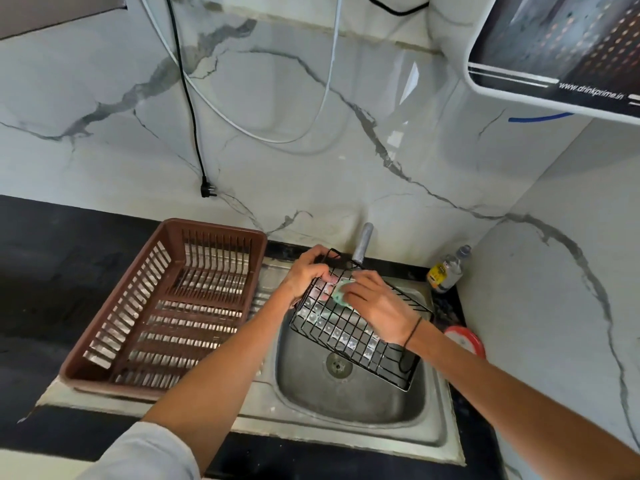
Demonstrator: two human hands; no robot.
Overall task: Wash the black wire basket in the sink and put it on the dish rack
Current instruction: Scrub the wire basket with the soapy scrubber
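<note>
The dish rack [162, 306], a brown slatted tray, is set on the drainboard at the left of the sink [349, 400], its long axis running from near-left to far-right. The black wire basket [356, 327] is held tilted over the sink bowl, its far-left end raised beneath the tap [362, 247] and its near-right end dipped toward the basin; its long axis is thus laid from far-left to near-right, with the rack just beside its raised end. That far-left end is gripped by the left hand [306, 271], fingers curled over the rim wire. A green sponge [341, 291] is pressed against the mesh by the right hand [377, 306], fingers closed on it. Scrubbing is judged to be in hand; for the later transfer, the left hand is the nearer to the rack, and a short carry leftward would be required.
</note>
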